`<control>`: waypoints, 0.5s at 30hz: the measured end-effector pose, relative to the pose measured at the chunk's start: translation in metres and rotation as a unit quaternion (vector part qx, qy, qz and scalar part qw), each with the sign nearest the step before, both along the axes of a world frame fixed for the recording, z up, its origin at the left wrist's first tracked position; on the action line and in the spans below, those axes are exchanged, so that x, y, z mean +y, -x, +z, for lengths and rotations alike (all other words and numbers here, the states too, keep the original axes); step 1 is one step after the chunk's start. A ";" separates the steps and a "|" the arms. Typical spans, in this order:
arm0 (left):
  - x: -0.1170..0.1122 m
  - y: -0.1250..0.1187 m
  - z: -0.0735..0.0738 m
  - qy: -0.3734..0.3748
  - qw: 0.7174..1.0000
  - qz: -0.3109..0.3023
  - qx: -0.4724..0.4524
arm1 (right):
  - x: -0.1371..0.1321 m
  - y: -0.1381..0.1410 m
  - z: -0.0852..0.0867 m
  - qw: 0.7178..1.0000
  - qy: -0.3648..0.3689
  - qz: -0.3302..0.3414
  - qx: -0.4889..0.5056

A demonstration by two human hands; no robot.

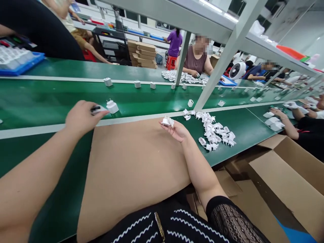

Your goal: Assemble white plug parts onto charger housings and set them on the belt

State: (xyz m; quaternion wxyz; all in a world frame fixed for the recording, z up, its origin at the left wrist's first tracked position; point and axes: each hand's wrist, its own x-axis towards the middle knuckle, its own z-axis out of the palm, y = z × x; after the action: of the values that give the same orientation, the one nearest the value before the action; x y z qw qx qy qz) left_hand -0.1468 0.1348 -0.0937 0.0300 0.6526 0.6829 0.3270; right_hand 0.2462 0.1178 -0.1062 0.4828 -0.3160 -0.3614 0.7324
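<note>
My left hand [80,116], over the near side of the green belt, pinches a small white charger housing [99,109] with a dark part showing at its end. Just right of its fingertips a white charger [112,107] stands on the belt, two pins pointing up. Palm up above the cardboard sheet [136,155], my right hand [179,131] holds white plug pieces [167,120] with pins. A loose pile of similar white plug pieces [211,130] lies on the green table to the right of that hand.
White chargers [137,84] sit spaced along the belt [152,101]. A metal post [215,71] rises beyond the pile. Open cardboard boxes [286,179] stand at lower right. A blue tray [27,64] is at far left. Across the belt a person [196,59] handles white parts; a co-worker's hand [278,113] is at right.
</note>
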 end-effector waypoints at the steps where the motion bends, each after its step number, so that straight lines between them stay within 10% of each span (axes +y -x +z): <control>1: -0.014 -0.020 0.002 0.005 1.000 -0.026 0.002 | -0.001 0.003 -0.001 1.000 0.006 0.004 -0.006; 8: -0.078 -0.143 -0.032 0.089 0.972 -0.205 -0.080 | -0.013 0.023 -0.010 0.995 -0.023 0.023 -0.093; 15: -0.081 -0.143 -0.059 0.099 0.947 -0.223 -0.208 | -0.015 0.023 -0.021 0.885 -0.187 -0.066 -0.421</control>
State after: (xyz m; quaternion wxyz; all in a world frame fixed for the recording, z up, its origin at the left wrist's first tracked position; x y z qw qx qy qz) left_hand -0.0040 0.0540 -0.1530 0.3085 0.6994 0.5272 0.3711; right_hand 0.2235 0.1029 -0.1272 0.3823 -0.5216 -0.6392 0.4161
